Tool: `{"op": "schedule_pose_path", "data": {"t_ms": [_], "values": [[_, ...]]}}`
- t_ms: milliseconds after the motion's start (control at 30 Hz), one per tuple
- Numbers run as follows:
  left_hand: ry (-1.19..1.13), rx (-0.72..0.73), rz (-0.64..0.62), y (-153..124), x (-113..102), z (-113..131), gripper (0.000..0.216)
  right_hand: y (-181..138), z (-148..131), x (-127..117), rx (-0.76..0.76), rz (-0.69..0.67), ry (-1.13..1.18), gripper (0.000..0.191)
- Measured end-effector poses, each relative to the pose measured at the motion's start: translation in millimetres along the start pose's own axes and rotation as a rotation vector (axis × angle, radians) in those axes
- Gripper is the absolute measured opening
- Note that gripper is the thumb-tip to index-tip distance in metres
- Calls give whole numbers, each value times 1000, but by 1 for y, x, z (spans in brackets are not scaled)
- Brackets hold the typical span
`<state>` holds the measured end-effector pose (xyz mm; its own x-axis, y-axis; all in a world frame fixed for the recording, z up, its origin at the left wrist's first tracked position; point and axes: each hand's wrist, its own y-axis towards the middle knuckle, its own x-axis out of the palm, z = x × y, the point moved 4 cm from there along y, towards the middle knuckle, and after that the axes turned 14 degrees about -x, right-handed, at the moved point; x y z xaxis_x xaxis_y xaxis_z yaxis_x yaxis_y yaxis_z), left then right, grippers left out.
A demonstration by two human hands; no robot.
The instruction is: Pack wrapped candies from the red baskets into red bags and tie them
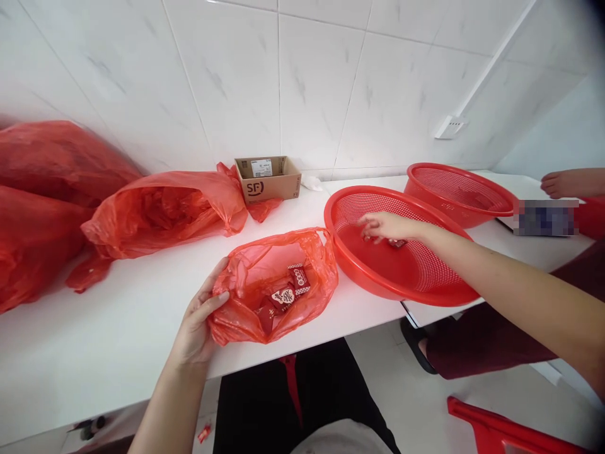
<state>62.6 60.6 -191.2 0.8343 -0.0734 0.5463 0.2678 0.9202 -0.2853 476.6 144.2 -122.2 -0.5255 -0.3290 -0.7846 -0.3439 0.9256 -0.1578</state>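
My left hand (201, 318) grips the left rim of a small open red plastic bag (246, 271) lying on the white table (118, 328). Inside the bag lie a few small red wrapped packets (286, 293). My right hand (385, 226) reaches into a red perforated basin (401, 271) and pinches a small red packet (396, 242) near its bottom. The basin overhangs the table's front edge.
Large full red bags (161, 211) lie at the left. A small cardboard box (268, 178) stands against the tiled wall. A second red basin (458, 192) sits behind the first. Another person's hand (570, 183) rests at the far right. A red stool (501, 429) stands on the floor.
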Motion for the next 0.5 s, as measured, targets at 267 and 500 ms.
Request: {"op": "schedule_pose_path", "data": {"t_ms": [267, 500], "values": [[6, -7, -5, 2, -1, 0, 68, -26, -102, -12, -284, 123, 615, 44], [13, 17, -13, 2, -1, 0, 64, -28, -165, 17, -452, -18, 569, 42]]}}
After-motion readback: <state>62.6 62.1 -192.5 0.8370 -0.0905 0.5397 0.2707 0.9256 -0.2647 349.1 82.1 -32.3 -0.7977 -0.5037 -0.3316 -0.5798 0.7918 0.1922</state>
